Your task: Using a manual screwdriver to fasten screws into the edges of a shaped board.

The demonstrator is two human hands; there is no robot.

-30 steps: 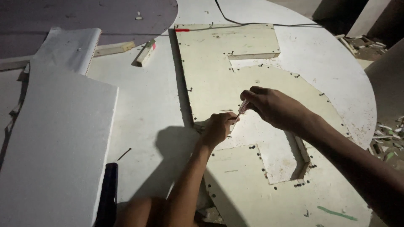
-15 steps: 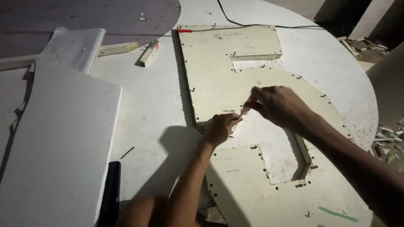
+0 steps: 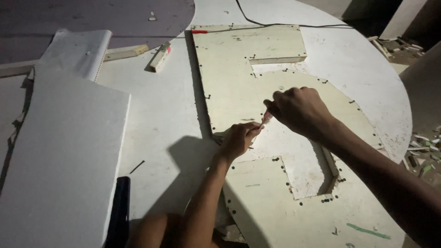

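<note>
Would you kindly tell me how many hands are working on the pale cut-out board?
2: the left hand presses the board at its middle; the right hand, beside it, holds a small tool.

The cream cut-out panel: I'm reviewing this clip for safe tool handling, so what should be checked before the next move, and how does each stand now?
1. Right hand closed around the small tool: ok.
2. Left hand resting on the cream panel beside the tool tip: ok.
3. Left fingers out of the tip's path: cannot tell, they sit very close.
4. Panel lying flat on the round white table: ok.
5. Black cable away from both hands: ok.
6. Light on the work spot: ok.
</note>
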